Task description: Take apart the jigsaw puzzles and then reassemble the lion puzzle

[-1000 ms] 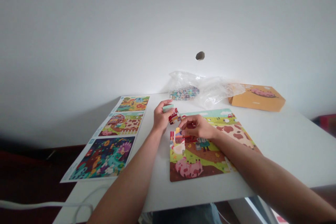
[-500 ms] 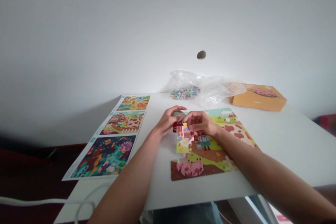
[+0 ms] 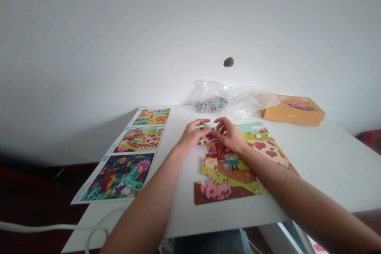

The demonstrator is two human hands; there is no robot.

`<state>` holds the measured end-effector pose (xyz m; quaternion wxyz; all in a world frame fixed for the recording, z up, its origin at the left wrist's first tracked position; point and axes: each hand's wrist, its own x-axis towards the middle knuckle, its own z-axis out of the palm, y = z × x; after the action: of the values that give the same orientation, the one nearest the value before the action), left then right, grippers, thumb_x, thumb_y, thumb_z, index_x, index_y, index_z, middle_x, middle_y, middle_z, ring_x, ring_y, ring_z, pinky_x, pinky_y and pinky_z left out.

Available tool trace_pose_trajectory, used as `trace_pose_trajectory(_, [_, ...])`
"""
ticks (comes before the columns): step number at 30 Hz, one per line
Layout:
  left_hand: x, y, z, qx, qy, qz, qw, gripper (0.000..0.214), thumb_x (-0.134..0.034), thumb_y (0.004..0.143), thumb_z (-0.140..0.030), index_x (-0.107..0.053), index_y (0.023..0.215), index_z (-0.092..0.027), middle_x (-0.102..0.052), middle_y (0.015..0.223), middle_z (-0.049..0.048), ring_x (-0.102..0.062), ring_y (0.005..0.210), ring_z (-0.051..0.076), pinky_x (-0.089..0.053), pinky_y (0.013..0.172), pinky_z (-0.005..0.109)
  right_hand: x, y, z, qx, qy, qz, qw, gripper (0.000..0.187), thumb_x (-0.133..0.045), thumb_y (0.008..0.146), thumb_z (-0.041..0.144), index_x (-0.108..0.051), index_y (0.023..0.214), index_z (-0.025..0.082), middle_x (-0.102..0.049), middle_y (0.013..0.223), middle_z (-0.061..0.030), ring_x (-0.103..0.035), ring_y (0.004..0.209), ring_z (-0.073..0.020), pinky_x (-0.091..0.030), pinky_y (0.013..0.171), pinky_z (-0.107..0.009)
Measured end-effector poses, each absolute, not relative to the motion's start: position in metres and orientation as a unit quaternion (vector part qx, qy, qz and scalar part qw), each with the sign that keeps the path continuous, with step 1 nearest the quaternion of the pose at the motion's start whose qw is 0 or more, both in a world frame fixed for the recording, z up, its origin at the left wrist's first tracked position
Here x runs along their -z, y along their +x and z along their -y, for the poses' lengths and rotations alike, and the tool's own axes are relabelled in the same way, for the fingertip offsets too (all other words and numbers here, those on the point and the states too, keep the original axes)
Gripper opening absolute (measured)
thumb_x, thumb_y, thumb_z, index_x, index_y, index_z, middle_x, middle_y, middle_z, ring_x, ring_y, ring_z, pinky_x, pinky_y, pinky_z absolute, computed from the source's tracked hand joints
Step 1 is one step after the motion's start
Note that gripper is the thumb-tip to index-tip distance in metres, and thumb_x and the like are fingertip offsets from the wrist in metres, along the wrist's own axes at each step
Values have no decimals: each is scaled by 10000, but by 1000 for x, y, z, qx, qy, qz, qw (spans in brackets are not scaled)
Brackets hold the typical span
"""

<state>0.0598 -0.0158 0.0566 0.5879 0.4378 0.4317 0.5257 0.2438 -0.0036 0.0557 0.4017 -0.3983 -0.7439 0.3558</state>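
Note:
A farm jigsaw puzzle, partly joined, lies on the white table, its left edge uneven. At its upper left corner, my left hand grips a small joined group of red and purple jigsaw pieces, thumb over them and index finger stretched above. My right hand closes on the right side of the same group, its thumb close to the left thumb and its fingers curled. Part of the pieces and the puzzle's upper middle are hidden under my hands. Below them show a farmer figure, a pink pig and a spotted cow.
On the left lies a printed sheet with three pictures, one of them the farm scene. Clear plastic bags, one with colourful pieces in it, rest against the wall. An orange box stands at the back right. A white cable crosses the lower left.
The pieces under my hands have shifted up and no longer cover the purple-and-red part beside the barn door. My right hand's fingers have lifted and moved slightly away from my left hand.

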Motion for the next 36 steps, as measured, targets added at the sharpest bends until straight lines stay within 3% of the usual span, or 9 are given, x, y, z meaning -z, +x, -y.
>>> trace_pose_trajectory(3, [-57, 54, 8, -639, 294, -431, 565, 488, -827, 638, -186, -644, 1090, -159, -713, 801, 44, -690, 668, 177, -564, 647, 298, -67, 249, 11, -243, -337, 869, 268, 533, -767, 692, 528, -627, 1089, 201, -599, 947, -47, -567, 758, -177, -452, 695, -312])
trace_pose_trajectory(7, [-57, 39, -3, -713, 92, -360, 595, 110, -673, 787, -131, -628, 885, -152, -703, 759, 24, -674, 644, 112, -543, 603, 206, -74, 251, 17, -235, -161, 951, 124, 573, -822, 635, 476, -688, 1137, 235, -538, 1098, -85, -559, 926, -223, -467, 827, -341])
trace_pose_trajectory(14, [-57, 41, 1, -674, 127, -299, 663, 112, -532, 893, -163, -606, 974, -136, -718, 1042, 117, -707, 943, 201, -581, 844, 385, -68, 244, 22, -351, -124, 915, 156, 364, -770, 645, 190, -650, 988, 185, -594, 936, -37, -544, 842, -177, -456, 766, -293])
trace_pose_trajectory(18, [-59, 55, 9, -620, 250, -405, 624, 287, -691, 790, -198, -604, 1062, -180, -728, 969, 85, -680, 672, 147, -575, 640, 292, -57, 238, 21, -503, -203, 797, 268, 181, -645, 800, 244, -559, 949, 188, -564, 768, 22, -477, 618, -107, -390, 580, -233])
trace_pose_trajectory(23, [-57, 71, 20, -500, 413, -367, 667, 469, -796, 706, -400, -647, 1082, -162, -698, 853, 68, -637, 622, 147, -496, 550, 240, -46, 235, 5, -401, -389, 699, 447, 308, -638, 836, 387, -528, 1055, 200, -584, 735, 26, -476, 611, -125, -389, 596, -257])
trace_pose_trajectory(27, [-54, 72, 16, -576, 422, -416, 563, 369, -828, 636, -280, -668, 937, -138, -684, 834, 51, -644, 688, 148, -515, 623, 246, -46, 241, -2, -228, -445, 777, 383, 464, -578, 875, 374, -488, 1281, 170, -651, 1084, -106, -565, 966, -228, -437, 866, -379])
trace_pose_trajectory(30, [-51, 65, 7, -669, 346, -450, 480, 314, -757, 690, -275, -630, 948, -149, -678, 875, 54, -634, 656, 132, -549, 612, 283, -46, 243, -3, -137, -435, 852, 256, 620, -573, 872, 363, -399, 1427, 147, -551, 1321, -170, -449, 1226, -318, -299, 1045, -518])
trace_pose_trajectory(33, [-47, 60, 0, -697, 293, -473, 452, 279, -686, 736, -261, -578, 977, -171, -685, 994, 82, -684, 754, 171, -570, 627, 315, -45, 242, -5, -112, -422, 881, 181, 703, -622, 837, 357, -376, 1464, 157, -537, 1329, -163, -426, 1228, -335, -227, 1079, -561])
trace_pose_trajectory(36, [-42, 62, -3, -675, 292, -492, 466, 252, -645, 760, -240, -553, 987, -184, -684, 1047, 87, -702, 775, 182, -564, 633, 313, -42, 239, -10, -125, -425, 873, 201, 694, -669, 794, 303, -435, 1436, 183, -548, 1274, -142, -446, 1173, -315, -288, 1048, -530])
